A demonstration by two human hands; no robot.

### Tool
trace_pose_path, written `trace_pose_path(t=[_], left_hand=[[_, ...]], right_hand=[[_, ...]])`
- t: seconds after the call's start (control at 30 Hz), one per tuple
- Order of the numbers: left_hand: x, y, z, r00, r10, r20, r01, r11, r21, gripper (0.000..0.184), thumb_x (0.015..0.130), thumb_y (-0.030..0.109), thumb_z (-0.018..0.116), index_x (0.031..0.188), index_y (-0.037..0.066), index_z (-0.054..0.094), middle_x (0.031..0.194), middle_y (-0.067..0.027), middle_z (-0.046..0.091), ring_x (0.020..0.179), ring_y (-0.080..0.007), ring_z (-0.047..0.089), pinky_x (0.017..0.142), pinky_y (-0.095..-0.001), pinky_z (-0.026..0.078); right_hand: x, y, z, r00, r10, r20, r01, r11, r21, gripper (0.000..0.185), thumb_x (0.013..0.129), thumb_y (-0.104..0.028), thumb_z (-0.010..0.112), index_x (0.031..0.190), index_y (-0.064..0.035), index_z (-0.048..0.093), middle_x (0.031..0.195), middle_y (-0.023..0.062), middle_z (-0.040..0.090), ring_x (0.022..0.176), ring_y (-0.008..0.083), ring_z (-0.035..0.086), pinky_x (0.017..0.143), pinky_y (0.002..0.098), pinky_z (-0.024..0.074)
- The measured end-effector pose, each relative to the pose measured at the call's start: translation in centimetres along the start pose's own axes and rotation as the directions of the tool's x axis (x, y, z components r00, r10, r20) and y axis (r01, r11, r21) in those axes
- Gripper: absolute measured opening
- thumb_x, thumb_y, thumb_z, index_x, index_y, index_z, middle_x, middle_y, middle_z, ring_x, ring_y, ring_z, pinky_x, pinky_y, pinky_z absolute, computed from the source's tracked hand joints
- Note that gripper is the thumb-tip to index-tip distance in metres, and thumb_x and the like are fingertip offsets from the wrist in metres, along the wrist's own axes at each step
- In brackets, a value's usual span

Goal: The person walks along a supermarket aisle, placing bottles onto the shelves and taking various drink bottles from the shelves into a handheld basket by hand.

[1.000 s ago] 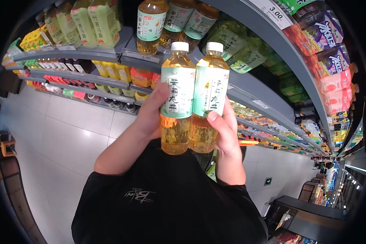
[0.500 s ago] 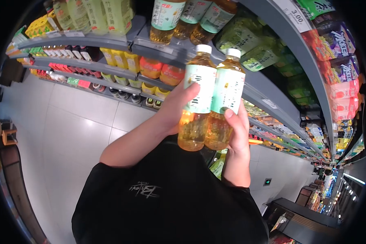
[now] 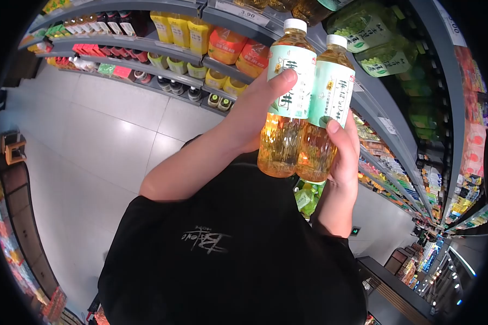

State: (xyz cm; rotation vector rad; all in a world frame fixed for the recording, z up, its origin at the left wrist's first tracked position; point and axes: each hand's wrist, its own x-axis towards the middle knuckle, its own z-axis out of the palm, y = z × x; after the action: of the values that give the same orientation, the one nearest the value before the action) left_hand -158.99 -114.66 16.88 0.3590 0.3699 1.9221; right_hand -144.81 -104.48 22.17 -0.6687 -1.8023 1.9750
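Two clear bottles of amber tea with white caps and pale green labels are held upright side by side, nearly touching. My left hand is closed around the left tea bottle, its thumb across the label. On the other side, my right hand grips the right tea bottle, with the thumb at the label's lower edge. The fingers behind both bottles are mostly hidden. Part of a green package shows below the right bottle, beside my right forearm; I cannot tell what supports it.
Ahead, grey shelves carry orange bottles, yellow bottles and large green bottles. Another shelf edge runs along the right. Pale floor tiles lie to the left, near a dark display case.
The view has shifted, and the shelves sit higher in it. Both bottles now appear further up and to the right, their labels easier to read. Each hand keeps its hold.
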Motion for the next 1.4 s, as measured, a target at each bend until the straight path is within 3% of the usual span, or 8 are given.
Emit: trace_pose_path(t=[0.1,0.3,0.63,0.67,0.87,1.03,1.17,1.4], left_hand=[[-0.6,0.0,-0.4,1.000,0.004,-0.016,-0.004,1.000,-0.019,0.070,0.101,0.047,0.057,0.149,0.000,0.038,0.141,-0.0187,0.056,0.127,-0.0315,0.060,0.106,-0.0479,0.050],[-1.2,0.1,-1.0,0.999,0.017,-0.028,-0.018,1.000,-0.022,0.071,0.102,0.050,0.054,0.149,0.000,0.039,0.142,-0.0193,0.056,0.126,-0.0325,0.060,0.106,-0.0492,0.050],[-1.6,1.2,0.2,0.998,0.020,-0.066,-0.032,0.983,-0.181,0.070,0.106,0.056,0.035,0.149,0.000,0.040,0.142,-0.0200,0.056,0.127,-0.0352,0.060,0.106,-0.0519,0.049],[-1.7,1.2,0.2,0.997,-0.001,-0.076,-0.011,0.988,-0.154,0.070,0.105,0.054,0.040,0.149,0.000,0.039,0.141,-0.0198,0.056,0.126,-0.0349,0.060,0.106,-0.0515,0.049],[-1.4,0.7,-0.9,1.000,-0.009,0.001,0.009,0.995,-0.096,0.069,0.095,0.032,0.071,0.148,0.003,0.038,0.138,-0.0156,0.055,0.126,-0.0301,0.059,0.105,-0.0478,0.051],[-1.2,1.0,-0.7,0.991,0.129,-0.016,-0.130,0.991,-0.040,0.066,0.097,0.037,0.066,0.148,0.004,0.039,0.137,-0.0151,0.057,0.126,-0.0298,0.059,0.102,-0.0465,0.054],[-2.5,2.6,-1.8,0.975,0.214,-0.051,-0.214,0.977,0.012,0.057,0.100,0.041,0.059,0.141,0.003,0.047,0.124,-0.0150,0.065,0.109,-0.0303,0.069,0.089,-0.0444,0.060],[-3.5,3.0,-3.1,0.969,0.206,-0.136,-0.196,0.977,0.085,0.068,0.095,0.054,0.060,0.139,0.004,0.047,0.116,-0.0144,0.059,0.103,-0.0285,0.063,0.087,-0.0393,0.054]], right_hand=[[0.0,-0.2,0.3,0.997,0.045,0.062,-0.048,0.997,0.056,0.071,0.094,-0.026,0.064,0.151,0.0065,0.036,0.145,0.0164,0.053,0.133,0.0239,0.050,0.113,0.0379,0.0347],[0.2,0.2,0.6,0.994,0.046,0.096,-0.052,0.997,0.056,0.069,0.095,-0.025,0.064,0.150,0.0062,0.036,0.144,0.0159,0.053,0.133,0.0230,0.050,0.113,0.0376,0.0349],[0.1,1.2,0.2,0.996,-0.015,0.083,0.009,0.997,0.071,0.068,0.104,-0.048,0.047,0.151,-0.0003,0.038,0.145,0.0147,0.053,0.129,0.0269,0.055,0.109,0.0447,0.0438],[0.1,0.8,0.4,0.995,-0.010,0.094,0.005,0.999,0.053,0.073,0.102,-0.043,0.053,0.153,0.0049,0.034,0.148,0.0167,0.050,0.136,0.0243,0.047,0.115,0.0388,0.0330],[0.3,-0.2,0.8,0.996,-0.038,0.079,0.036,0.999,0.035,0.062,0.094,-0.011,0.071,0.147,0.0025,0.042,0.134,0.0108,0.060,0.123,0.0180,0.056,0.105,0.0349,0.0443],[1.0,-0.6,0.3,0.956,-0.287,0.060,0.282,0.956,0.083,0.061,0.090,-0.004,0.070,0.143,0.0028,0.041,0.128,0.0136,0.062,0.113,0.0212,0.063,0.096,0.0383,0.0526],[3.1,-1.6,-1.4,0.788,-0.615,-0.039,0.608,0.786,-0.109,0.079,0.079,-0.006,0.084,0.142,0.0020,0.038,0.125,0.0128,0.059,0.110,0.0197,0.064,0.096,0.0383,0.0531],[9.9,-4.2,-0.6,0.668,-0.744,-0.018,0.593,0.546,-0.592,0.077,0.067,-0.008,0.091,0.136,-0.0037,0.056,0.133,0.0122,0.061,0.123,0.0250,0.060,0.106,0.0379,0.0477]])
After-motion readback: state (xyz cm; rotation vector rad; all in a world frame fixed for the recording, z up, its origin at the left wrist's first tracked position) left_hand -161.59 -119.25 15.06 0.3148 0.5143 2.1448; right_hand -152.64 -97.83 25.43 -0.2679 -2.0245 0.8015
